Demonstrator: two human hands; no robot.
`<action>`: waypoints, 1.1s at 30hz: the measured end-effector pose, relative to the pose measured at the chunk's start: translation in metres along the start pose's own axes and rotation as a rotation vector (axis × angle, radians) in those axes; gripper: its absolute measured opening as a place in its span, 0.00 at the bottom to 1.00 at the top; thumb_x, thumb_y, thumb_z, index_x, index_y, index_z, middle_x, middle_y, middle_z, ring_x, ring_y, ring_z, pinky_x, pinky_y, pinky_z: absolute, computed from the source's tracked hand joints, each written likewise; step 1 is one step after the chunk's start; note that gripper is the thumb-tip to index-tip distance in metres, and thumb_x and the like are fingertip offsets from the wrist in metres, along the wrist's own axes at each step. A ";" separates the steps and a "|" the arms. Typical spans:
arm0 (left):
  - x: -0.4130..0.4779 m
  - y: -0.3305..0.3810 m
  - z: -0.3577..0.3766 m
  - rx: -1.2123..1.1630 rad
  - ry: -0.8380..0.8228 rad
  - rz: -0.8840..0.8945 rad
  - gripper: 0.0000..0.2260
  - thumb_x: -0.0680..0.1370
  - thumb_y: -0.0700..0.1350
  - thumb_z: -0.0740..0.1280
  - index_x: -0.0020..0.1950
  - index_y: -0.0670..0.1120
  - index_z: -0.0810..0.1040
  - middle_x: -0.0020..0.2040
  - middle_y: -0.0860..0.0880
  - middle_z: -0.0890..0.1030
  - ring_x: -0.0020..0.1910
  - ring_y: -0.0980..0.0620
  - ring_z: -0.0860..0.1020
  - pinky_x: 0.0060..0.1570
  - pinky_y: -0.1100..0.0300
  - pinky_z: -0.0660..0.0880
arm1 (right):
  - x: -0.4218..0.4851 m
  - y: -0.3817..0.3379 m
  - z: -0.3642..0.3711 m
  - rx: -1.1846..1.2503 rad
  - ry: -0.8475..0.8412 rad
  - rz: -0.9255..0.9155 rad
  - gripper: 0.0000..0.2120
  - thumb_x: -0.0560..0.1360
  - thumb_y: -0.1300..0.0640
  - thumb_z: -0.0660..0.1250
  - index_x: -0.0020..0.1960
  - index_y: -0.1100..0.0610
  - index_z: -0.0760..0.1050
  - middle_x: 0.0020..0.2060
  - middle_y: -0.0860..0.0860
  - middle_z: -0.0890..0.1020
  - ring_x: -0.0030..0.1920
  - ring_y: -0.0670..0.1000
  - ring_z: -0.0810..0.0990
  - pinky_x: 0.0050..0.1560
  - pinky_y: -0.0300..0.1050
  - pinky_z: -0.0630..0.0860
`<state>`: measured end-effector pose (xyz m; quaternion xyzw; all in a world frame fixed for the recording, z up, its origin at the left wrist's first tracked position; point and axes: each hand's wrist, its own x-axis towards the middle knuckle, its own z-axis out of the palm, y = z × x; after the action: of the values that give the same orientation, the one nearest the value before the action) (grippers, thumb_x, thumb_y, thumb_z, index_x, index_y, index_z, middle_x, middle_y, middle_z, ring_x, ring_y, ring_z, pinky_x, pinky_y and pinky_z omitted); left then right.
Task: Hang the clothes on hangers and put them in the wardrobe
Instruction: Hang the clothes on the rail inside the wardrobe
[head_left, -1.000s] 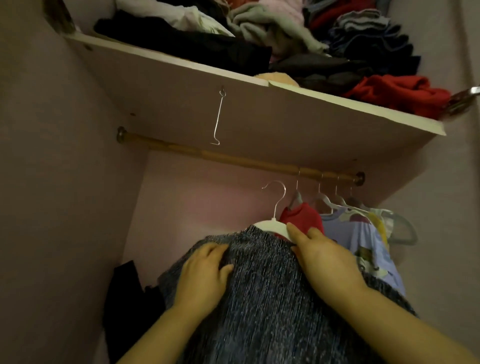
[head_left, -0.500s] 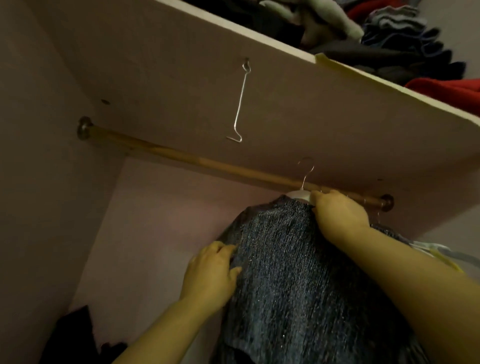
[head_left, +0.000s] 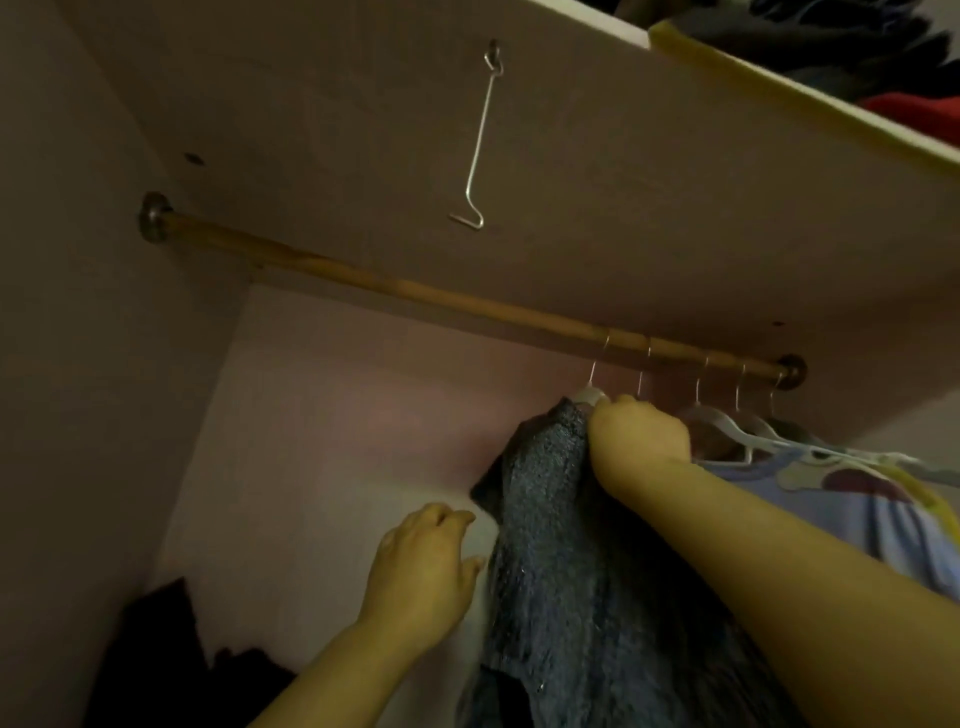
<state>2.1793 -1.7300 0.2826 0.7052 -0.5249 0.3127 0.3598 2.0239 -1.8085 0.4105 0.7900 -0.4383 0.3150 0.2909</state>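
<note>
no text, label, brand, number or sign can be read anywhere. the pale blue printed t-shirt (head_left: 852, 499), hung on a white plastic hanger (head_left: 748, 439), carries only a coloured picture, too blurred to show any letters.

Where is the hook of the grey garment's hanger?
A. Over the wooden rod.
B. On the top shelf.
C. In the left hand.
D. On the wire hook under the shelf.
A: the hanger hooks over the rod, left of the other hangers; the right hand holds it.
</note>
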 end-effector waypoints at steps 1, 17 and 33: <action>-0.004 0.003 0.001 0.004 -0.016 -0.004 0.22 0.80 0.54 0.58 0.74 0.52 0.61 0.70 0.53 0.65 0.67 0.53 0.66 0.65 0.62 0.62 | -0.006 -0.003 -0.002 -0.012 -0.009 -0.011 0.20 0.77 0.63 0.60 0.69 0.61 0.64 0.60 0.57 0.73 0.58 0.58 0.73 0.46 0.49 0.69; -0.133 0.079 -0.056 0.119 -0.226 -0.219 0.23 0.79 0.53 0.62 0.72 0.47 0.65 0.69 0.46 0.67 0.65 0.47 0.68 0.62 0.55 0.67 | -0.225 0.008 0.005 0.203 -0.185 -0.501 0.21 0.77 0.58 0.59 0.69 0.55 0.65 0.62 0.55 0.69 0.63 0.58 0.67 0.61 0.51 0.65; -0.365 0.163 -0.120 0.262 -0.702 -0.291 0.23 0.79 0.54 0.61 0.72 0.47 0.64 0.67 0.45 0.68 0.64 0.45 0.68 0.61 0.53 0.67 | -0.487 0.067 0.012 0.518 -0.549 -0.341 0.17 0.79 0.53 0.58 0.67 0.54 0.69 0.60 0.54 0.74 0.58 0.52 0.73 0.55 0.43 0.71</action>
<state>1.9215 -1.4722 0.0785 0.8761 -0.4661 0.0628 0.1061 1.7649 -1.5986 0.0484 0.9531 -0.2685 0.1396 0.0026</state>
